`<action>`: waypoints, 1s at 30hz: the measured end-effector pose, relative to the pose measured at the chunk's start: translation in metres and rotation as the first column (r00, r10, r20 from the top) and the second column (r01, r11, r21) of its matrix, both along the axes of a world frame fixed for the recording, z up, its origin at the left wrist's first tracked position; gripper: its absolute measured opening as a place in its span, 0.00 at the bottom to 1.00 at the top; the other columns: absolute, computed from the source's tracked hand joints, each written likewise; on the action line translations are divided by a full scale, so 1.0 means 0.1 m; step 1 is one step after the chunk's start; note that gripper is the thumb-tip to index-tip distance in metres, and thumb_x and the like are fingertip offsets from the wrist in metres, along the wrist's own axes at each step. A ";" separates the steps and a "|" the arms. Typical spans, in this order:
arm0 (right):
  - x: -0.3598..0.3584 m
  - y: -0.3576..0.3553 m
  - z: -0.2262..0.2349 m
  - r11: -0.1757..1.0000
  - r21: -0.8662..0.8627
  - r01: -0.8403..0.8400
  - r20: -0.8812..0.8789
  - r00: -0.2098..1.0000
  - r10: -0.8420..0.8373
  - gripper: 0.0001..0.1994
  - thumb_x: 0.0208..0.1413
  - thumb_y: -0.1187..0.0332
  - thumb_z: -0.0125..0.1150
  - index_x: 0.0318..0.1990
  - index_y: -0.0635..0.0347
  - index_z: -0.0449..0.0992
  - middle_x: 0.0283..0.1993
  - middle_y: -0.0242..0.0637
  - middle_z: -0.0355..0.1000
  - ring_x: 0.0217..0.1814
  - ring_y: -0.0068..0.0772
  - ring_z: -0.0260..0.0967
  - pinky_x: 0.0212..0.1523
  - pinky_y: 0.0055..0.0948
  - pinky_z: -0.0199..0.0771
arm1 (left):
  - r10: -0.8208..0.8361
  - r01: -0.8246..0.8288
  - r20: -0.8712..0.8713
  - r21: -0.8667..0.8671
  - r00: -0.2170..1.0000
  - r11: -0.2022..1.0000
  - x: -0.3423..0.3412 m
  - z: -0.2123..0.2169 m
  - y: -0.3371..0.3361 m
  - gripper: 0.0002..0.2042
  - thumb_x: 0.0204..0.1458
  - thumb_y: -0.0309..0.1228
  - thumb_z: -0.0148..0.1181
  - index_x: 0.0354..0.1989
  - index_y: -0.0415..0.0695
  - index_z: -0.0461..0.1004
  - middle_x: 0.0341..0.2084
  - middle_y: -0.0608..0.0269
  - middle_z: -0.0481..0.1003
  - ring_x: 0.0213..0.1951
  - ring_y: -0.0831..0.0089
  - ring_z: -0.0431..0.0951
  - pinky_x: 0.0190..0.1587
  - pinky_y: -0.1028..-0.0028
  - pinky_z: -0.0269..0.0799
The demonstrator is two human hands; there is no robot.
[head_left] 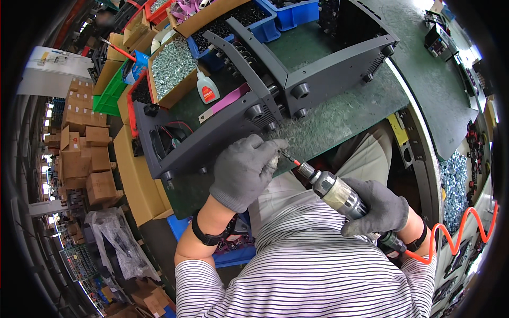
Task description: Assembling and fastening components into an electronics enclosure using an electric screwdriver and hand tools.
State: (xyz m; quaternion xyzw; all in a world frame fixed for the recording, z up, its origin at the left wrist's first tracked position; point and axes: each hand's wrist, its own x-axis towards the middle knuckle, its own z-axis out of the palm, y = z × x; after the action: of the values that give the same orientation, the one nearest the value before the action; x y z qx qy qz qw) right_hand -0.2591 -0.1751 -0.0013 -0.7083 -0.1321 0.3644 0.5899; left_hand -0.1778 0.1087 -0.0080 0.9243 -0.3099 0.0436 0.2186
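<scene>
In a grey glove, my right hand wraps round an air screwdriver with a silver-and-black body. Its red-collared bit points up and left toward my left hand, also gloved in grey. The left thumb and fingers pinch together at the bit's tip; whatever is between them is too small to make out. Just beyond the left hand stands a dark grey metal housing with round feet on its near side. A second, similar housing is to its right, on the green bench top.
An orange coiled hose trails right from the screwdriver. Behind the housings are a box of silver screws, a white glue bottle and blue bins. A cardboard box lies left; stacked cartons stand farther off.
</scene>
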 end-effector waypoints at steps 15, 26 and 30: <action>-0.03 0.02 0.19 0.968 -0.244 -0.051 0.140 0.986 0.088 0.39 0.40 0.55 0.78 0.58 0.63 0.67 0.33 0.43 0.75 0.34 0.42 0.76 0.38 0.35 0.75 | -0.219 0.226 -0.058 0.314 0.974 0.922 0.13 0.28 0.01 0.09 0.49 0.31 0.58 0.39 0.51 0.79 0.27 0.63 0.74 0.32 0.63 0.78 0.33 0.66 0.76; -0.07 0.02 0.07 0.991 0.087 0.100 0.001 0.995 -0.100 0.42 0.40 0.60 0.81 0.61 0.65 0.65 0.45 0.38 0.73 0.45 0.29 0.71 0.48 0.30 0.73 | -0.080 -0.029 -0.331 -0.311 0.940 0.950 0.07 0.15 0.12 0.15 0.60 0.32 0.52 0.53 0.42 0.75 0.29 0.63 0.76 0.32 0.71 0.76 0.36 0.72 0.73; 0.03 0.11 0.07 0.959 0.196 0.204 0.034 0.976 -0.215 0.43 0.40 0.57 0.81 0.62 0.67 0.64 0.45 0.35 0.72 0.46 0.27 0.70 0.49 0.28 0.73 | -0.169 -0.250 -0.756 -0.406 0.632 0.879 0.01 0.28 0.27 0.19 0.63 0.39 0.49 0.50 0.35 0.74 0.27 0.68 0.74 0.29 0.80 0.72 0.33 0.79 0.69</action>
State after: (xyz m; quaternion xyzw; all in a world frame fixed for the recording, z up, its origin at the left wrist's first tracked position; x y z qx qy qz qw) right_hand -0.2566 -0.1646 0.0055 -0.6680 -0.1069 0.2662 0.6866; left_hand -0.1770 0.1354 0.0199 0.7761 -0.1439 -0.2769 0.5479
